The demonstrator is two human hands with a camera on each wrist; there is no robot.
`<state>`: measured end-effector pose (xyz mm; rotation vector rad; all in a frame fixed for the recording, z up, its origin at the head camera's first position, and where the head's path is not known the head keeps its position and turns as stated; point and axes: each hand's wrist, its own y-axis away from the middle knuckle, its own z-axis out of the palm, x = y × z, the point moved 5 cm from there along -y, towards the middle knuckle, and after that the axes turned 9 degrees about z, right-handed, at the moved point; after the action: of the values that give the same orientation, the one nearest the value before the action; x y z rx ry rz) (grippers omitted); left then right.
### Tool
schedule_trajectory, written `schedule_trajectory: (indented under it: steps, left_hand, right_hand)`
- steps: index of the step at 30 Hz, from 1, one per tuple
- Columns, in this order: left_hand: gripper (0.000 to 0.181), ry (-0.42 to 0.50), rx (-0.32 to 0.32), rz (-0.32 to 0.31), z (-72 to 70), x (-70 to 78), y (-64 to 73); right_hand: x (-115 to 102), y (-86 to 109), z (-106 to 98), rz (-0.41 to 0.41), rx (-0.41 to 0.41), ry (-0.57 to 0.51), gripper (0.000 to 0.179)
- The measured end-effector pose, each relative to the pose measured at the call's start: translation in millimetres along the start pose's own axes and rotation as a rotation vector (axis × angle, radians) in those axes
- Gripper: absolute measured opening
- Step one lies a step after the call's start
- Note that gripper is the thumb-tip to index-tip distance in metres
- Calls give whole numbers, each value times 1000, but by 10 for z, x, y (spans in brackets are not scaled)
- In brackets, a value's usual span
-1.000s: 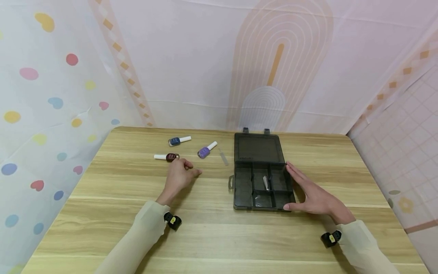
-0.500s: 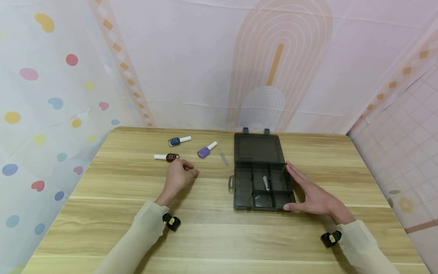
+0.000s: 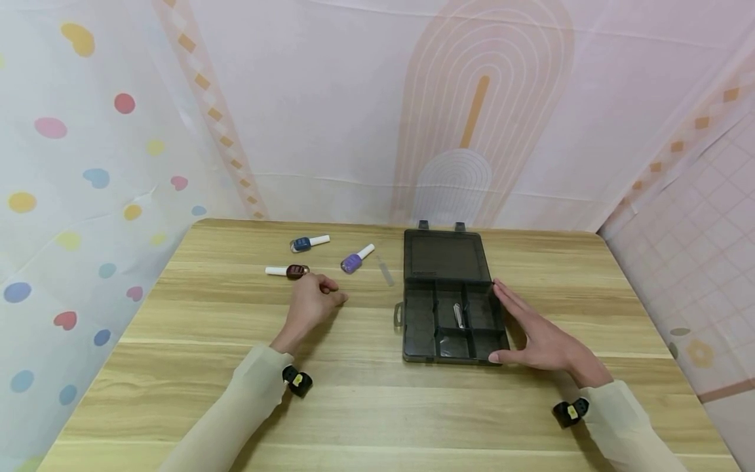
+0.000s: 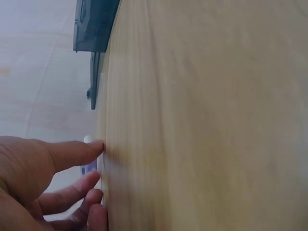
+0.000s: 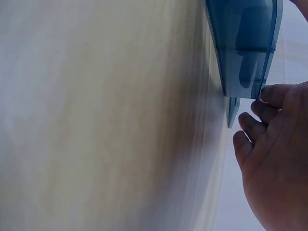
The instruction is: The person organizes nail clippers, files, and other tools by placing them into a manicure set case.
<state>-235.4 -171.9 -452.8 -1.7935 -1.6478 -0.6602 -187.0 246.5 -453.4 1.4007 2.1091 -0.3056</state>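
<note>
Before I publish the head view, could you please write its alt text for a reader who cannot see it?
A person's right hand touches the right side of an open, dark divided box on a wooden table, a small metal tool inside. The left hand is near a dark red bottle; a blue bottle and a purple bottle lie nearby.
</note>
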Motion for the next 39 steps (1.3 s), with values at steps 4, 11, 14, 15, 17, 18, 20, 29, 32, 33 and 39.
schedule_trajectory:
  steps: [4, 11, 14, 15, 17, 18, 20, 29, 32, 33, 39]
  left_hand:
    - [23, 26, -18, 47, -16, -35, 21]
    - [26, 57, -6, 39, -29, -75, 44]
    - [25, 58, 13, 20, -24, -76, 45]
    - [25, 55, 21, 16, -24, -76, 43]
    - [24, 52, 34, 9, -24, -76, 40]
    - [24, 50, 40, 8, -26, -75, 37]
    - [23, 51, 48, 7, -30, -77, 32]
    - [20, 59, 27, -6, -29, -114, 14]
    - [21, 71, 14, 2, -44, -124, 10]
    - [22, 73, 13, 13, -55, -122, 9]
    - [25, 90, 11, 93, -95, -78, 5]
  right_hand:
    - [1, 1, 4, 8, -6, -8, 123]
    - [9, 3, 8, 9, -7, -14, 123]
    - [4, 6, 9, 8, -7, -19, 123]
    - [4, 6, 10, 8, -9, -19, 123]
    - [5, 7, 12, 8, -9, -16, 123]
    - [5, 6, 9, 8, -7, -19, 123]
    - [6, 5, 7, 5, -7, -20, 123]
    - [12, 2, 2, 4, -13, -19, 123]
    - [11, 0, 5, 5, -14, -17, 123]
    - [9, 0, 5, 7, -13, -15, 123]
    - [7, 2, 2, 3, -4, -7, 123]
